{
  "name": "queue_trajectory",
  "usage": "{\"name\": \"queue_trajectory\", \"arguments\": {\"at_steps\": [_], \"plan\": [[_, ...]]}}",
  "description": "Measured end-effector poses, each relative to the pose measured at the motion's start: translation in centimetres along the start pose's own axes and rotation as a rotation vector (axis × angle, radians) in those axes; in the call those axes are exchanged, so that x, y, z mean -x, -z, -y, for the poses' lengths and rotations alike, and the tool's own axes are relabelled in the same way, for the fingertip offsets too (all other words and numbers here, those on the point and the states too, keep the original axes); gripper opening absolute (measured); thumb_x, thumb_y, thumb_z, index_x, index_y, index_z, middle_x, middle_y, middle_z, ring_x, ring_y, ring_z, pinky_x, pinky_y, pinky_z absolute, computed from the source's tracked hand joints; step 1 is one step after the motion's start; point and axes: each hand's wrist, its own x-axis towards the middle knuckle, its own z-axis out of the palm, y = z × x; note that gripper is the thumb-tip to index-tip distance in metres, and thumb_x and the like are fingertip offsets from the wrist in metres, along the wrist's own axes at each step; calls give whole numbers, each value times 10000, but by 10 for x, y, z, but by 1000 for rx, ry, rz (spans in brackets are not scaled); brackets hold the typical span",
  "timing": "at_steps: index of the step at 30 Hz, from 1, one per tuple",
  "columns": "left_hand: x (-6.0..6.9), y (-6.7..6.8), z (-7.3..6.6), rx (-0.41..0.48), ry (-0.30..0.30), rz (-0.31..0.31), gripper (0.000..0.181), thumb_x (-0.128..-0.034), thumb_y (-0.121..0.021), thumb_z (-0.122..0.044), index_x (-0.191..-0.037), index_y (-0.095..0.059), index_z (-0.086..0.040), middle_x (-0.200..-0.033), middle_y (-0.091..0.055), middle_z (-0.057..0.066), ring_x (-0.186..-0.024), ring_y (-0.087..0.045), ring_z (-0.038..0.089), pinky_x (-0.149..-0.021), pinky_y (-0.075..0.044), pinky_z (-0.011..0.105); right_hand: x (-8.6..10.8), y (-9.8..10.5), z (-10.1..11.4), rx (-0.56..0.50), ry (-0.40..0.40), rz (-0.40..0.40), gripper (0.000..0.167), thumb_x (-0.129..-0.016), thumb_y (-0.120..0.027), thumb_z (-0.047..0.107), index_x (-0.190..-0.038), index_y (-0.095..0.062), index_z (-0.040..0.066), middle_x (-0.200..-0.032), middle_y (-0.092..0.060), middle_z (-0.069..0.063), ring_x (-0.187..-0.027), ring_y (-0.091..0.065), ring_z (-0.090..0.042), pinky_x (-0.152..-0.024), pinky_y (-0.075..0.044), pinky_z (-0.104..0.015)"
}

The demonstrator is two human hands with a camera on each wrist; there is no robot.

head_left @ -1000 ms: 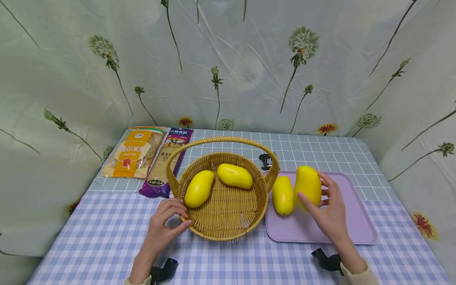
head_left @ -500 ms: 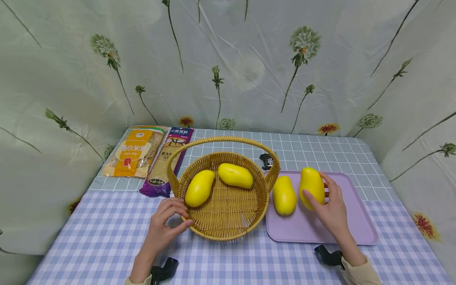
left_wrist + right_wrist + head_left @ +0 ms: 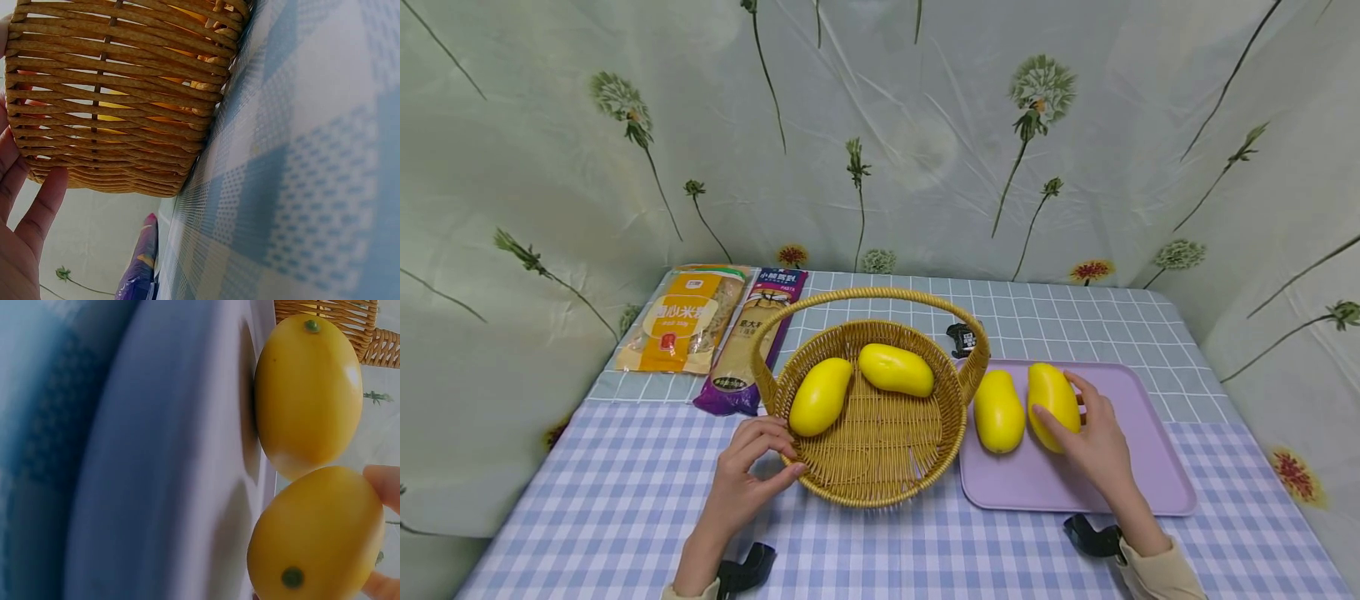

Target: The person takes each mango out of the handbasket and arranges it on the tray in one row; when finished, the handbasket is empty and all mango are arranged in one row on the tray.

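My right hand [image 3: 1097, 437] grips a yellow mango [image 3: 1051, 404], thumb on its near left side and fingers along the right. In the right wrist view this mango [image 3: 315, 534] shows a green stem spot; whether it touches the tray is hard to tell. Left of it a second mango [image 3: 998, 412] lies on the lilac tray [image 3: 1150, 467]. My left hand [image 3: 747, 475] pinches the near left rim of a round wicker basket [image 3: 872, 492] with a tall handle. Inside the basket lie two more mangoes, one at the left [image 3: 822, 397] and one at the back [image 3: 895, 371].
Behind the basket to the left lie a bag of orange-labelled dry food [image 3: 681, 321] and a purple pasta pack [image 3: 748, 342]. A small black packet [image 3: 962, 340] sits behind the basket handle's right foot. Checked cloth [image 3: 587, 500] covers the table; a flowered curtain [image 3: 880, 125] stands behind.
The mango in my right hand has come down towards the tray and shifted slightly right, away from the other mango. My left hand and the basket stay put.
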Motion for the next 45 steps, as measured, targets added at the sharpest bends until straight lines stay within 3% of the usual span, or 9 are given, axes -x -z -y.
{"name": "queue_trajectory", "arguments": {"at_steps": [16,23,34,45], "plan": [[1,1,0,8,10,0,228,-681,-825,-21,-770,-619,-63,-924,-615,70,-952,-530,324,-960,-381,251,-1,2,4,38,-76,121,801,-859,-610,542,-1427,-343,44,-1141,-462,-268,-925,-493,-377,-667,-416,-443],[1,0,0,16,1,1,224,-689,-825,-29,-772,-619,-56,-889,-608,160,-960,-526,323,-968,-375,256,-3,2,5,70,-83,145,804,-861,-588,565,-1410,-367,21,-1119,-477,-280,-911,-499,-381,-674,-428,-467],[0,0,1,8,-5,-1,238,-667,-828,-11,-767,-618,-62,-913,-615,80,-960,-530,312,-966,-378,261,-4,3,5,98,-84,173,809,-872,-556,581,-1402,-363,1,-1139,-468,-303,-929,-502,-402,-714,-440,-515],[0,0,2,13,-8,2,224,-694,-823,-39,-768,-613,-63,-881,-607,142,-961,-529,314,-972,-374,260,-5,5,7,120,-112,226,853,-879,-505,620,-1418,-327,-16,-1177,-418,-316,-871,-501,-393,-687,-443,-488]]}}
